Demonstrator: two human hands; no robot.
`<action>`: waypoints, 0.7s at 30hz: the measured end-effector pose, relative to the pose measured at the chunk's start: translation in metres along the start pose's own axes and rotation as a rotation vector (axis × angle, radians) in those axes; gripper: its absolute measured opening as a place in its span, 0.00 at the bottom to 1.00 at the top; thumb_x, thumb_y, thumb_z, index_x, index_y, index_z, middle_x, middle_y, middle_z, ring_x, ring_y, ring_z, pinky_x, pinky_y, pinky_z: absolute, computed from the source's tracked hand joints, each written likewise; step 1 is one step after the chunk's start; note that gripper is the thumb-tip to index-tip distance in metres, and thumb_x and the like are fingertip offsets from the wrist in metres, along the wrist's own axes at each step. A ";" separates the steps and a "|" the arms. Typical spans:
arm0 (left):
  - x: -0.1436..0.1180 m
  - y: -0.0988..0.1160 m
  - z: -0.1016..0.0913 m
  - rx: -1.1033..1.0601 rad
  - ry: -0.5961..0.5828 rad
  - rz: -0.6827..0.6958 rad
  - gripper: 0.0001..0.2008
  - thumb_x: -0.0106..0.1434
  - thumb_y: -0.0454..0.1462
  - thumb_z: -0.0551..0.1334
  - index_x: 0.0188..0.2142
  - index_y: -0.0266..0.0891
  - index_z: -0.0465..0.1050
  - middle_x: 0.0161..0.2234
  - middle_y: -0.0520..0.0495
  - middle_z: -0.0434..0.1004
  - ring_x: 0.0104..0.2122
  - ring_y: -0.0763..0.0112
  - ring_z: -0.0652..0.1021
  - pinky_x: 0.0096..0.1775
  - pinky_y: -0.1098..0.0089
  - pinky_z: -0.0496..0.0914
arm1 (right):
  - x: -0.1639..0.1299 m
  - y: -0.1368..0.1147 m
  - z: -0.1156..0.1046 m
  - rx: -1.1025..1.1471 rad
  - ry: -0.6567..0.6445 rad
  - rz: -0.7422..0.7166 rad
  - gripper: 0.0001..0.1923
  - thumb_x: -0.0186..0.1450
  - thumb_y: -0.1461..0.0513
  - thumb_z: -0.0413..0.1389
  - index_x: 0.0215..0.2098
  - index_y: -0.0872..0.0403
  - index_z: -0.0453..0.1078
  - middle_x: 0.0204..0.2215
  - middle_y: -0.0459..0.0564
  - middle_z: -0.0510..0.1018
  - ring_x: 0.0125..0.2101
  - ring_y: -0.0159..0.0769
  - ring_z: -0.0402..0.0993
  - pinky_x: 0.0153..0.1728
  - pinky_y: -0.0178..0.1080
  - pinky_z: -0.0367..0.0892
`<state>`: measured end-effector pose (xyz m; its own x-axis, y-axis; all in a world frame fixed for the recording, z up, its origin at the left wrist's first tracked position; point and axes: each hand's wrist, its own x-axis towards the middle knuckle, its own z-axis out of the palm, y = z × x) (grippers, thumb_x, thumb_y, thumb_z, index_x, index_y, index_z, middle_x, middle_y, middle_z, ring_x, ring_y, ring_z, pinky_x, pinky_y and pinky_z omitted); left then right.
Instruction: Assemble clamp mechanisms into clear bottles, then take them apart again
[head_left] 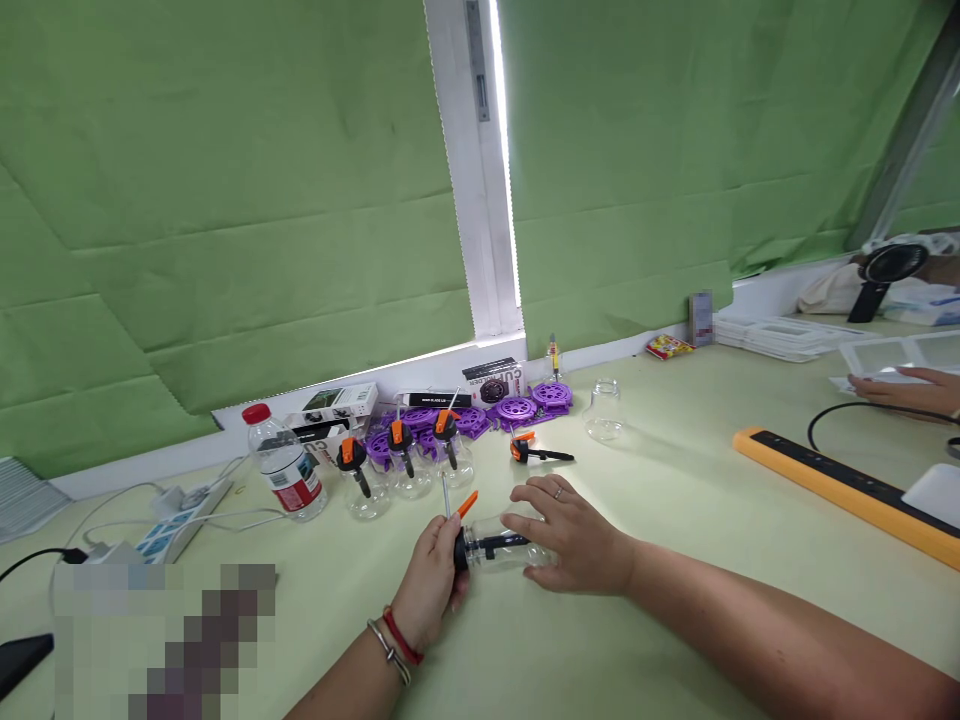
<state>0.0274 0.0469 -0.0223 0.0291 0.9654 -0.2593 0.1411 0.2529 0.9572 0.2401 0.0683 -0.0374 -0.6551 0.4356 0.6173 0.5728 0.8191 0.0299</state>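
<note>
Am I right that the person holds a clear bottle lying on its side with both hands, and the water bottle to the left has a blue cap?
Not quite. In the head view the water bottle has a red cap. Otherwise yes: left hand and right hand hold the clear bottle lying sideways.

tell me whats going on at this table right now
A person holds a clear bottle on its side over the table. The left hand grips its black and orange pump cap; the right hand rests on the body. Three capped bottles stand behind, beside a loose pump, an uncapped bottle and purple parts. Another person's hand shows far right.
</note>
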 end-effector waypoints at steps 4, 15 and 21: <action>0.001 -0.001 -0.001 -0.023 -0.006 0.000 0.19 0.59 0.54 0.50 0.32 0.41 0.61 0.14 0.61 0.56 0.11 0.78 0.60 0.11 0.78 0.48 | 0.000 -0.002 0.000 -0.042 0.031 -0.037 0.24 0.53 0.60 0.56 0.49 0.50 0.65 0.46 0.56 0.66 0.44 0.46 0.61 0.45 0.49 0.58; 0.000 0.000 -0.002 -0.105 -0.017 -0.001 0.22 0.56 0.57 0.52 0.29 0.40 0.61 0.13 0.62 0.55 0.10 0.80 0.59 0.11 0.79 0.47 | 0.007 -0.006 -0.008 -0.103 0.075 -0.140 0.22 0.55 0.69 0.51 0.49 0.53 0.64 0.45 0.56 0.67 0.49 0.47 0.60 0.53 0.57 0.54; -0.002 0.002 -0.001 -0.078 -0.008 0.000 0.21 0.57 0.57 0.51 0.29 0.41 0.60 0.13 0.62 0.54 0.10 0.80 0.58 0.11 0.79 0.47 | 0.004 -0.005 -0.003 0.078 0.069 -0.116 0.18 0.54 0.66 0.53 0.45 0.56 0.62 0.47 0.58 0.65 0.50 0.47 0.58 0.49 0.51 0.62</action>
<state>0.0266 0.0456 -0.0194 0.0375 0.9649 -0.2599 0.0638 0.2572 0.9643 0.2362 0.0646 -0.0330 -0.6777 0.3124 0.6656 0.4537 0.8901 0.0442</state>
